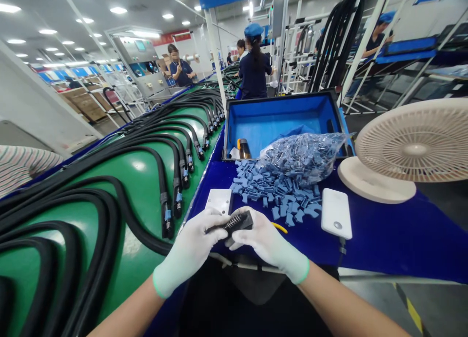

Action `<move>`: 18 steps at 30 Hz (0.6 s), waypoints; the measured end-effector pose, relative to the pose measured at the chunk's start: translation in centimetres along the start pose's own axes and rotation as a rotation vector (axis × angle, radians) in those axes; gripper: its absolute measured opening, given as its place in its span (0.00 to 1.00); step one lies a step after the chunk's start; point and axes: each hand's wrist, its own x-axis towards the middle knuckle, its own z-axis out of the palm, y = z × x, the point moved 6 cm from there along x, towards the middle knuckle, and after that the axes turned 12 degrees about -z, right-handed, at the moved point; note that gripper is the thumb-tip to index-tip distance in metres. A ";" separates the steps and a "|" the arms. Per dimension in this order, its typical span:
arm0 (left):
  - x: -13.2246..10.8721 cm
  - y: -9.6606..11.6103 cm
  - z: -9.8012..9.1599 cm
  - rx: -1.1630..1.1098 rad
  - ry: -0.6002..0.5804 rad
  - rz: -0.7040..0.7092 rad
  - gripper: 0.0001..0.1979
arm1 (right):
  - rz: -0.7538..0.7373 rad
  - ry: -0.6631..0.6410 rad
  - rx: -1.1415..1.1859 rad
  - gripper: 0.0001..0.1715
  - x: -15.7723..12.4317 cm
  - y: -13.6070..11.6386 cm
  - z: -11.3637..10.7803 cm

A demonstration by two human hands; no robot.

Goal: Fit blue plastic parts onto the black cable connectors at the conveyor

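White gloves with green cuffs cover both hands. My left hand (199, 239) pinches a black hose end (239, 222) with a ridged, spring-like section. From the other side, my right hand (261, 234) has its fingers closed round the same end. A black hose (146, 237) runs from the green surface to behind my left wrist; the join with the held end is hidden. Just beyond my hands lies a light metal block (218, 201). Loose blue plastic clips (281, 193) are heaped behind it, partly under a clear bag of clips (305, 154). Something yellow and curved (280, 227) shows beside my right hand.
Several black hoses with blue-clipped ends (178, 198) lie along the green conveyor (137, 166) at left. A blue bin (278, 113) stands behind the clips. On the right are a white power bank (336, 212) with a cable and a beige fan (413, 147). Co-workers stand farther back.
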 end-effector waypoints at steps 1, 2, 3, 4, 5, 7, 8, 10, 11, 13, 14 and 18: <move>-0.2 0.2 0.2 -0.011 0.028 0.014 0.10 | 0.011 -0.006 0.002 0.20 -0.1 -0.1 0.2; -0.3 0.3 0.3 -0.022 0.053 0.030 0.10 | 0.016 -0.012 0.008 0.21 -0.1 -0.1 0.4; -0.5 0.4 0.3 -0.027 0.075 0.050 0.10 | 0.017 -0.018 0.017 0.22 -0.1 -0.2 0.6; -0.7 0.4 0.4 -0.019 0.090 0.075 0.11 | 0.013 -0.026 0.026 0.23 -0.2 -0.1 0.7; -0.8 0.3 0.5 0.000 0.095 0.108 0.11 | 0.007 -0.035 0.034 0.23 -0.2 -0.1 0.8; -0.9 0.0 0.7 0.044 0.070 0.173 0.12 | -0.008 -0.050 0.047 0.23 -0.3 0.0 0.9; -0.8 -0.5 0.8 0.048 0.044 0.180 0.12 | -0.016 -0.051 0.045 0.22 -0.4 0.1 0.9; 0.0 -1.8 0.9 -0.011 0.013 0.108 0.19 | -0.032 -0.031 0.020 0.21 -0.6 0.1 0.7; 0.6 -2.6 0.8 -0.068 0.012 0.042 0.27 | -0.045 -0.013 -0.008 0.21 -0.7 0.0 0.6; 1.7 -3.9 0.7 -0.180 0.027 -0.082 0.41 | -0.083 0.018 -0.083 0.20 -0.8 -0.3 0.5; 2.1 -4.2 0.7 -0.207 0.037 -0.114 0.45 | -0.099 0.025 -0.112 0.20 -0.8 -0.4 0.5; 1.2 -4.2 -0.1 -0.046 0.165 -0.142 0.38 | -0.098 0.060 -0.045 0.20 -0.8 0.4 0.5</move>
